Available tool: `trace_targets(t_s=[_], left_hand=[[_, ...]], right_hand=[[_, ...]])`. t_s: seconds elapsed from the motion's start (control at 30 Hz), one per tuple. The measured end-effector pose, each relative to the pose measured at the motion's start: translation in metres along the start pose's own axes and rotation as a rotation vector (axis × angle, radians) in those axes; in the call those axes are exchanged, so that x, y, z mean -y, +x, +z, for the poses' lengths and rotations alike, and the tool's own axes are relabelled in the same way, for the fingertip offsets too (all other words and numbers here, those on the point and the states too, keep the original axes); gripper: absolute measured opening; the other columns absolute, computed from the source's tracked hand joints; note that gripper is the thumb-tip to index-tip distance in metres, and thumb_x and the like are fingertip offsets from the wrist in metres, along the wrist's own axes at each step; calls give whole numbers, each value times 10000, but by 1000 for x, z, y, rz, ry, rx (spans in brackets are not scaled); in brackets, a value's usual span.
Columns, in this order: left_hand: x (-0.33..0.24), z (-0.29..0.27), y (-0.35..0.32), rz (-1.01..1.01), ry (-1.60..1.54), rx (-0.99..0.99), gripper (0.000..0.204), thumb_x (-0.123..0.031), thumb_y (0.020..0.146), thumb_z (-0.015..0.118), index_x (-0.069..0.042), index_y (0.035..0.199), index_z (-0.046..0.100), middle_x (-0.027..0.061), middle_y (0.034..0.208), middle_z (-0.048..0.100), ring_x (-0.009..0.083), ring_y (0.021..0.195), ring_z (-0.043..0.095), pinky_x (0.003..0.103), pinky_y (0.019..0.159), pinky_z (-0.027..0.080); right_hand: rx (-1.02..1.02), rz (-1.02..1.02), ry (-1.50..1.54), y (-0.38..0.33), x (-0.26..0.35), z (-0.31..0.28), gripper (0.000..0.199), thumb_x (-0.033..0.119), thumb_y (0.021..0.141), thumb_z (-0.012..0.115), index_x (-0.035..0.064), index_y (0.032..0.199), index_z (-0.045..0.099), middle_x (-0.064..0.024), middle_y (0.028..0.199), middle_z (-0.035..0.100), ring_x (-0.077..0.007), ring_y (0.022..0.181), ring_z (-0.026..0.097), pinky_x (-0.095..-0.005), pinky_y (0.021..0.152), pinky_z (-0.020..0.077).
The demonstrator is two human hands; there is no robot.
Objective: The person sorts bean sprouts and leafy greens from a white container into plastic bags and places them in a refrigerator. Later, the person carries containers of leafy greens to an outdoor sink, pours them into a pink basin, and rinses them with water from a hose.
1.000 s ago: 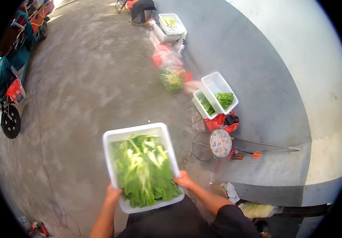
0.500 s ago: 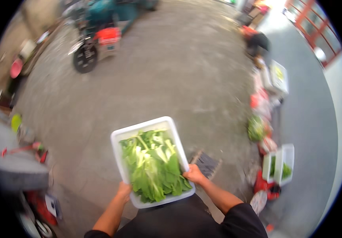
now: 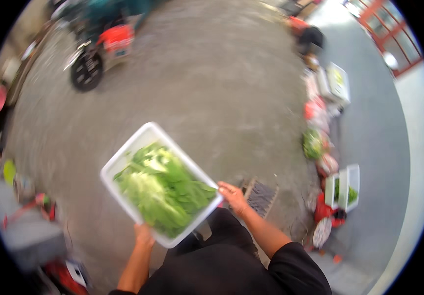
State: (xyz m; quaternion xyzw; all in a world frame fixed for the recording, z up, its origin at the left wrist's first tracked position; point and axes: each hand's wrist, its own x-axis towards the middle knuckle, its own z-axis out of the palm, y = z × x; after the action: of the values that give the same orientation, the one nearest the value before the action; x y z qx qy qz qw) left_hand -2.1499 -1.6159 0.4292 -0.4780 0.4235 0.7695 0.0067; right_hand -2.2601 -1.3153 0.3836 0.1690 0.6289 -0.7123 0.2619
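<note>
A white rectangular plastic tub (image 3: pixel 117 190) is held out in front of my body, above the concrete ground. Leafy greens (image 3: pixel 165 194) with pale stalks fill most of it. My left hand (image 3: pixel 144 235) grips the near left side of the rim, its fingers partly hidden by the tub. At the tub's right corner my right hand (image 3: pixel 232 195) is closed on the rim. The tub sits turned at an angle, and motion blurs the leaves a little.
Far left stands a three-wheeled vehicle (image 3: pixel 86 71) with a red basket (image 3: pixel 116 38). Along the right lie bagged vegetables (image 3: pixel 313 143) and white tubs (image 3: pixel 351 187) of greens on a raised grey ledge (image 3: pixel 379 142). A drain grate (image 3: pixel 260 197) lies near my right forearm.
The tub has swung to the left and turned counterclockwise, with both my hands still on its rim. The surroundings have shifted slightly in view.
</note>
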Motion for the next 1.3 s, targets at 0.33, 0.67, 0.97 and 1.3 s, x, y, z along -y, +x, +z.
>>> trace_targets(t_s=[0.33, 0.67, 0.97, 1.3], left_hand=[[17, 85, 38, -19, 192, 263, 519, 33, 603, 450, 23, 1121, 432, 144, 1015, 503, 299, 925, 518, 438, 781, 464], [64, 279, 108, 96, 741, 722, 547, 43, 586, 414, 18, 1133, 426, 153, 1066, 488, 321, 973, 499, 456, 825, 450], [122, 559, 47, -385, 552, 645, 523, 24, 666, 377, 13, 1189, 389, 167, 1098, 469, 340, 1004, 471, 466, 874, 401], [215, 698, 9, -413, 825, 611, 569, 26, 631, 392, -8, 1198, 380, 163, 1123, 451, 337, 1031, 457, 472, 879, 402]], right_hand=[[-188, 266, -853, -171, -137, -134, 437, 128, 704, 491, 156, 1137, 545, -97, 1142, 536, -279, 1057, 492, -381, 904, 395], [-132, 214, -346, -149, -79, -214, 415, 107, 735, 542, 138, 1149, 546, -80, 1138, 553, -239, 1043, 515, -335, 886, 412], [-818, 160, 692, -92, -11, -377, 236, 214, 860, 515, 15, 960, 595, -51, 763, 626, -97, 605, 577, -228, 546, 467], [-1538, -70, 1229, -95, -15, -664, 357, 341, 822, 563, 63, 1042, 522, -75, 932, 602, -184, 691, 585, -304, 571, 478]])
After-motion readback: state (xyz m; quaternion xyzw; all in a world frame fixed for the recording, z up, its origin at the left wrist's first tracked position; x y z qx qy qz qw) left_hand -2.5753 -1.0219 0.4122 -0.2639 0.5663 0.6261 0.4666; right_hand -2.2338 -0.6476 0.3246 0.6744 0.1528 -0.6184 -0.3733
